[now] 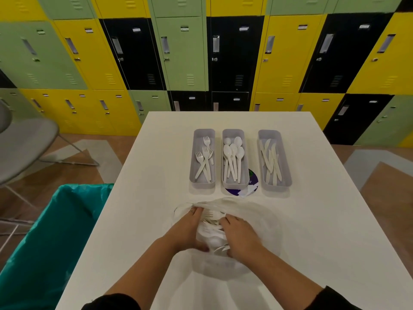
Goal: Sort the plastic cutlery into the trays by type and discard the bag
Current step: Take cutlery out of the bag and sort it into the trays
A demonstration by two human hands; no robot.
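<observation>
A clear plastic bag (257, 222) lies on the white table (156, 153) near me, with a heap of white plastic cutlery (212, 233) inside. My left hand (190, 229) holds the bag's left side open, fingers curled on the film. My right hand (240, 236) reaches into the heap, its fingertips hidden among the pieces. Beyond stand three grey trays: the left tray (202, 182) holds forks, the middle tray (234, 183) spoons, the right tray (287, 173) knives.
A purple and white label piece (252, 184) lies under the middle tray's near right corner. A bin with a teal liner (55, 231) stands at the table's left side. A grey chair (24, 142) is at far left. Lockers line the back wall.
</observation>
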